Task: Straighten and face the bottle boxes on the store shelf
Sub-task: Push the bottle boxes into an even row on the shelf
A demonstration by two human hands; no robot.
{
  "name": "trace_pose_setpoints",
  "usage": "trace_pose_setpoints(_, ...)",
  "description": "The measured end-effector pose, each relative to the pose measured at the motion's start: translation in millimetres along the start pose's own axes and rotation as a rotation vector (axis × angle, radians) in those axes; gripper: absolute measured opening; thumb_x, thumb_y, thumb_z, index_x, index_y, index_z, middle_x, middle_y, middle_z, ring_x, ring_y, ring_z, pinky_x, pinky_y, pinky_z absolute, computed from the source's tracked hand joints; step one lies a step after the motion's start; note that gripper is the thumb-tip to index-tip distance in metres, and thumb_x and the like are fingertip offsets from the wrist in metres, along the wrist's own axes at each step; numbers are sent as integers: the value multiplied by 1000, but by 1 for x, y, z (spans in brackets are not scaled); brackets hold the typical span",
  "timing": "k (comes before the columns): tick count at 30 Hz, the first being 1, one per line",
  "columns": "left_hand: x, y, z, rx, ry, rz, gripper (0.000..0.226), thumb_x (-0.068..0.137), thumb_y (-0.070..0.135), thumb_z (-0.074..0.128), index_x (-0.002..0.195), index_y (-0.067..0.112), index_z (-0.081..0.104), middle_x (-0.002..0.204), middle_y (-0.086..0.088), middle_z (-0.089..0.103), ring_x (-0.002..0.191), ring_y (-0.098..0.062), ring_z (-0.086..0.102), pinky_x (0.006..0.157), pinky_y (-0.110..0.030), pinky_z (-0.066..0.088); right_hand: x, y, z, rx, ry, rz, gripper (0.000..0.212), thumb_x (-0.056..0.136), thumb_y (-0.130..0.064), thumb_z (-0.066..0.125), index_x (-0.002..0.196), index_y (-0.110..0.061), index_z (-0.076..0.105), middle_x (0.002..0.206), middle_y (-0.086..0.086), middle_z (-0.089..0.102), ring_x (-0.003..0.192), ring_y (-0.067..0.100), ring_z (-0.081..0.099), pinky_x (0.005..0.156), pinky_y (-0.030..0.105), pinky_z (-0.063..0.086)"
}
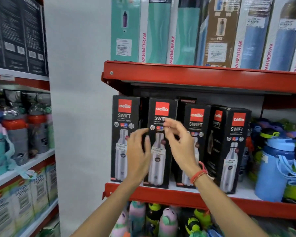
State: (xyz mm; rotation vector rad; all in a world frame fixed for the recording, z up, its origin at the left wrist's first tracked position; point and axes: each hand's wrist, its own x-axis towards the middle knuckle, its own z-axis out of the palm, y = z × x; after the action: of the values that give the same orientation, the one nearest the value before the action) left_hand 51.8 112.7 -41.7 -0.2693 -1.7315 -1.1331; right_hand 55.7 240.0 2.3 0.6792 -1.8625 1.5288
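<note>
Four Cello boxes (161, 142); two hands (138, 151).

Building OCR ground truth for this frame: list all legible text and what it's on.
"cello" and "SWIFT": black bottle boxes on the middle red shelf; the second box's "SWIFT" is partly hidden by the right hand.
"VARMORA": spines of the tall boxes on the top shelf.
"H2O": cartons lower left.
Price stickers, barcode labels, small print: too blurred to read.

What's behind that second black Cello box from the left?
Behind the second Cello box, the top of another black box shows. Anything lower is covered by the front row and both hands.
</note>
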Motion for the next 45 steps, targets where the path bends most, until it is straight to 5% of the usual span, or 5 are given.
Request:
trace_pose_setpoints(11, -13, -99, -81, -245, -397, -450, 60, 85, 72, 6, 142, 55, 3, 155, 21, 9, 146, -7, 14, 115, -28, 14, -68, 28, 122, -19, -318, 453, 67, 93, -61, 28, 144, -51, -15, 160, -18, 2, 147, 18, 17, 115, 41, 19)
trace_pose_setpoints(22, -26, -89, -113, -219, -578, -484, 61, 74, 85, 1, 134, 73, 0, 155, 14, 28, 137, -14, 38, 116, -42, 29, -88, 21, 113, -26, -300, 474, 65, 87, -71, 30, 138, -64, -11, 159, -20, 7, 146, 14, 16, 116, 50, 18)
trace_pose_setpoints(28, -33, -74, -116, -73, -553, -422, 48, 93, 62, 3, 139, 65, -5, 78, 28, 45, 71, 6, 51, 73, -14, 43, -92, 19, 107, -98, -333, 448, 67, 90, -66, 30, 140, -60, -13, 159, -19, 7, 144, 15, 22, 114, 43, 22)
trace_pose_setpoints(37, -43, -29, -73, -84, -184, -107, 32, 101, 32, 37, 127, 26, 53, 119, 8, 54, 111, -4, 55, 97, -24, 44, -82, 32, 57, -161, 146, 224, 47, 97, -42, 38, 143, -31, 40, 138, -7, 43, 122, -2, 46, 109, 36, 38)
trace_pose_setpoints(45, -67, -15, -3, -251, -574, -475, 74, 83, 75, 10, 144, 46, -20, 159, 18, -14, 149, -8, -8, 122, -43, 3, -75, 70, 20, -2, -95, 445, 61, 96, -54, 32, 148, -46, 1, 158, -22, 1, 147, 5, 6, 118, 34, 10)
